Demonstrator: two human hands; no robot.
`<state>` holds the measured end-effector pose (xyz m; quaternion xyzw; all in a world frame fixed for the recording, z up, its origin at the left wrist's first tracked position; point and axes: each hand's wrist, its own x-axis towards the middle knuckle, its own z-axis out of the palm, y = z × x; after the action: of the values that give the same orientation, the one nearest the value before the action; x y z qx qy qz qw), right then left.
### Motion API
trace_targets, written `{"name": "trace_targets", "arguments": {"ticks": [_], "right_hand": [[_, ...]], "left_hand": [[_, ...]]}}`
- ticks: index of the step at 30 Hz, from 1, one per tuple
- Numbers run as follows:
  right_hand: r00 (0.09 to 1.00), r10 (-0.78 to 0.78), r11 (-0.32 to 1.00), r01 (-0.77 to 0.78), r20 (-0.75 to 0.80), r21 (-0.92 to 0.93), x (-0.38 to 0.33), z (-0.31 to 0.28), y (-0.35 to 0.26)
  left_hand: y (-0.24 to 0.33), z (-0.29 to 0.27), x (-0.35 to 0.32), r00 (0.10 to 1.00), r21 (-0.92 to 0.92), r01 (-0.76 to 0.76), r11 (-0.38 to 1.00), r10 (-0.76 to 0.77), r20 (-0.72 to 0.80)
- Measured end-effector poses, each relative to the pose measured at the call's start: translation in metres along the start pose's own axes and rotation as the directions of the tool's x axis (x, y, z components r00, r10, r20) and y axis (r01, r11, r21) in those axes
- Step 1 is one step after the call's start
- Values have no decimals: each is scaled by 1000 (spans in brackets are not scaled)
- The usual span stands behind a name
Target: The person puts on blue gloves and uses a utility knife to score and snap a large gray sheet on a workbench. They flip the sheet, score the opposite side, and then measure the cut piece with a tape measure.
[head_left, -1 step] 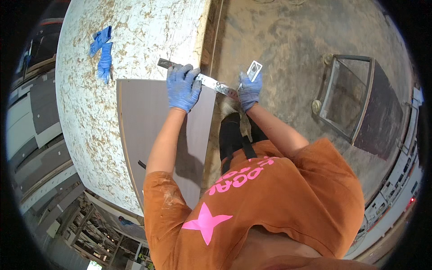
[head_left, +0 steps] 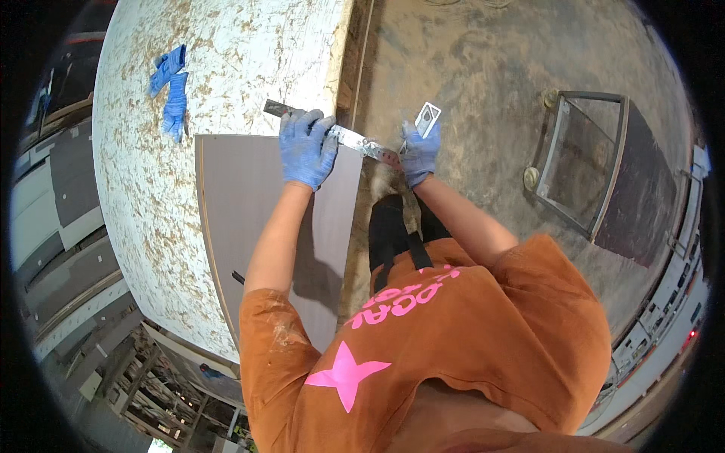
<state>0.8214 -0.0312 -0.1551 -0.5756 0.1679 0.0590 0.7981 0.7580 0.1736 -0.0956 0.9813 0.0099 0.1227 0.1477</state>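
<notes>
My left hand (head_left: 308, 149), in a blue-grey work glove, is closed over a long flat metal bar (head_left: 351, 138). The bar lies slantwise across the far end of a grey panel (head_left: 249, 204), and its dark tip sticks out left of my fingers. Its right end reaches past the panel's edge to my right hand (head_left: 420, 155), gloved alike. That hand is closed round a narrow white-rimmed tool (head_left: 427, 119) with a dark mark, which points up and away. Whether the tool and bar are joined cannot be made out, and my fingers cover part of both.
Under the panel is a worn white tabletop (head_left: 226, 90) with brown stains. Two blue gloves (head_left: 174, 106) lie at its far left. On the dusty floor (head_left: 468, 68), right, rests a dark-framed glazed panel (head_left: 596, 166). Stacked boards (head_left: 75, 181) stand at the left.
</notes>
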Motion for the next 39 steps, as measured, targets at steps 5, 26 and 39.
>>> {"name": "trace_targets", "arguments": {"ticks": [5,26,39], "right_hand": [[995,-19,997,11,-99,-81,-27,23,4],[969,58,974,-3,-239,227,-78,26,28],[960,63,964,12,-273,265,-109,15,43]], "left_hand": [[-6,7,-1,997,-31,-3,1000,0,-81],[-5,6,5,911,-156,-411,898,411,-34],[1,-6,-19,909,-277,-389,879,415,40]]}}
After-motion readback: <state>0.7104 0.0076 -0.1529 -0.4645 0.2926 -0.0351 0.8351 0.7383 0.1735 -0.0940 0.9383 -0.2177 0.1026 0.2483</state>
